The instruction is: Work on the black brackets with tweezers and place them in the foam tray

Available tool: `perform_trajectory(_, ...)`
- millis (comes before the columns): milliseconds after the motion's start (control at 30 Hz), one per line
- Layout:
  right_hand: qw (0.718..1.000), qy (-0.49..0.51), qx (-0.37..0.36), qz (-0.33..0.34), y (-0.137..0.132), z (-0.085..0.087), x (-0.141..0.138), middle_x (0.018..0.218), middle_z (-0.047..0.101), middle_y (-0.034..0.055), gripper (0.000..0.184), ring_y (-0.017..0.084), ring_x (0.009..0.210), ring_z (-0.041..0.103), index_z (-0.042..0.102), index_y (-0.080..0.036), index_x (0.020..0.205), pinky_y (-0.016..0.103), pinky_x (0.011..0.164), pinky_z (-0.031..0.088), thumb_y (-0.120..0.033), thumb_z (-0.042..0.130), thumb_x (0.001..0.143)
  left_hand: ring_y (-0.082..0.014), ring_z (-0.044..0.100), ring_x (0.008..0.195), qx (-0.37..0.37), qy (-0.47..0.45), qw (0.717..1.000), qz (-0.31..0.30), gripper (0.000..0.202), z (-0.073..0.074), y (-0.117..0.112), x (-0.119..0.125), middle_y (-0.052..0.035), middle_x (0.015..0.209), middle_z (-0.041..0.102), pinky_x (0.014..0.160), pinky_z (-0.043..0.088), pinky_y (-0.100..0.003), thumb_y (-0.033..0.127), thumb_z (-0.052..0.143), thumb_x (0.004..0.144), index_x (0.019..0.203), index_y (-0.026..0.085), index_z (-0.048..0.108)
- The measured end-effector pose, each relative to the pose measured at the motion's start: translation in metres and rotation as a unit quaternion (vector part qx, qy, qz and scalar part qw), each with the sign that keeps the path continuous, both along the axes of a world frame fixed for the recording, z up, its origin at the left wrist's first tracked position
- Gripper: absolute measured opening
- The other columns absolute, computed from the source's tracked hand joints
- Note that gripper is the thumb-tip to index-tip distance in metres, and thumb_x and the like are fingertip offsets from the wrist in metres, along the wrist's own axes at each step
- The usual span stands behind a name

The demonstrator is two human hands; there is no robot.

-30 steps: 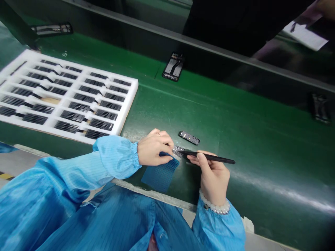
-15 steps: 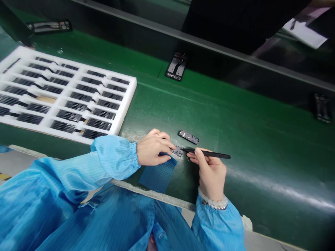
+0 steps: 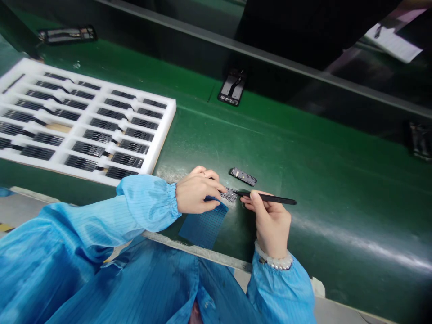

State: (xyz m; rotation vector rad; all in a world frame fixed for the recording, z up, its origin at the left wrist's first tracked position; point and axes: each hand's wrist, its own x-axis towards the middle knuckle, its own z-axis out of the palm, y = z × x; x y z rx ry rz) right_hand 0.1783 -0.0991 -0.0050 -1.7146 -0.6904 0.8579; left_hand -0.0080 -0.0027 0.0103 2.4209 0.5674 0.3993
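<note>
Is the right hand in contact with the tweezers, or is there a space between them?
Touching. The head view shows it: the right hand grips the tweezers between its thumb and fingers.

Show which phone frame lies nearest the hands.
The middle phone frame; farther off, the left frame lies beyond the white tray, the right frame at the picture's edge.

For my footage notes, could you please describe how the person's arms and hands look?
Both sleeves are blue, the left faintly striped with a gathered cuff. The left hand, ungloved, wears a thin ring; the right hand, also ungloved, has a pale beaded bracelet.
</note>
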Motion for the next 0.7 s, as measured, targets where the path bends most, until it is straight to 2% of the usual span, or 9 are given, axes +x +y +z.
perform_trajectory(300,1.000,-0.017,-0.001,0.002,-0.001,0.001,-0.001,0.071,0.074,0.0062,0.031,0.020,0.068,0.073,0.068,-0.014,0.086,0.031,0.063,0.060,-0.041,0.072,0.072,-0.0181,0.054,0.101,-0.004,0.008,1.000,0.002,0.011,0.000,0.000,0.000,0.0051,0.106,0.071,0.085,0.026,-0.036,0.024,0.061,0.081,0.074,0.022,0.069)
perform_trajectory(467,0.995,-0.094,0.013,0.029,-0.007,-0.002,-0.002,0.074,0.074,0.0070,0.030,0.021,0.070,0.072,0.068,-0.015,0.088,0.034,0.066,0.059,-0.042,0.068,0.075,-0.0177,0.054,0.102,-0.003,0.020,1.000,0.002,0.011,0.001,0.000,0.001,0.0050,0.106,0.071,0.085,0.026,-0.036,0.024,0.061,0.081,0.074,0.022,0.069)
perform_trajectory(600,0.974,-0.214,0.053,0.044,-0.015,-0.004,-0.005,0.084,0.073,0.0070,0.023,0.019,0.073,0.071,0.067,-0.018,0.092,0.033,0.070,0.057,-0.036,0.066,0.079,-0.0174,0.054,0.101,0.001,0.017,1.000,0.003,0.011,0.000,0.000,0.000,0.0053,0.105,0.071,0.085,0.026,-0.036,0.024,0.061,0.081,0.074,0.022,0.069)
perform_trajectory(700,0.970,-0.216,0.112,0.023,-0.018,-0.003,-0.006,0.089,0.071,0.0071,0.020,0.020,0.077,0.071,0.065,-0.019,0.100,0.036,0.073,0.057,-0.030,0.063,0.083,-0.0178,0.054,0.101,0.004,0.008,1.000,-0.002,0.010,-0.001,-0.001,0.000,0.0047,0.105,0.071,0.085,0.027,-0.036,0.024,0.061,0.081,0.075,0.022,0.069)
